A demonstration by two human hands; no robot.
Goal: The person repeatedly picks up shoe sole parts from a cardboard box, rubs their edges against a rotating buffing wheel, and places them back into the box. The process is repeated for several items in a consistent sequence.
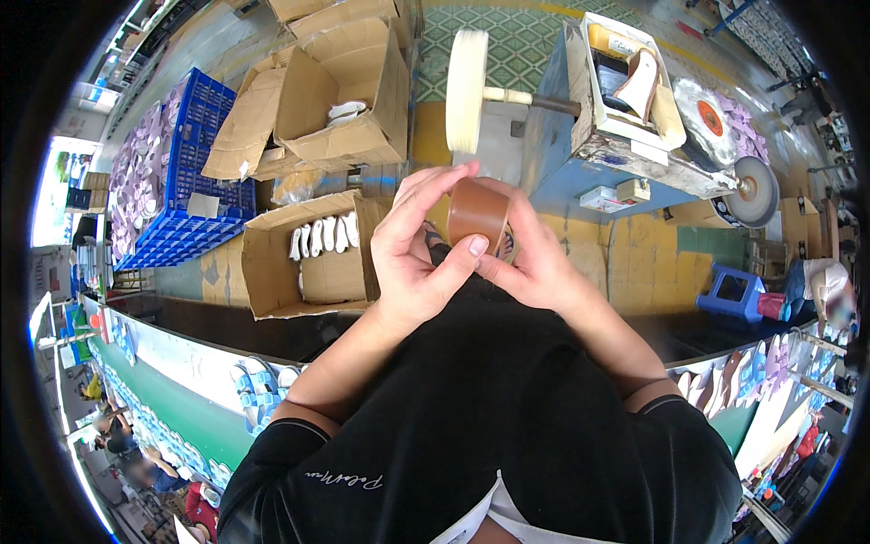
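Note:
In front of my chest, both hands hold a smooth, glossy brown curved piece (478, 210); its exact kind I cannot make out. My left hand (410, 249) grips its left side, thumb pressed on the near face and fingers reaching round the far edge. On the other side, my right hand (536, 249) has its thumb at the lower edge and its fingers along the right side. The two thumbs nearly meet. Beyond the hands stands a cream buffing wheel (466, 91) on a shaft from a blue machine (550, 127).
Left are cardboard boxes, the nearer box (265, 281) holding several white soles, and a blue crate (195, 136) of lilac pieces. A white tray (674, 127) and a grey wheel (757, 192) are at right, beyond a blue stool (729, 293). Green conveyors with sandals run behind me.

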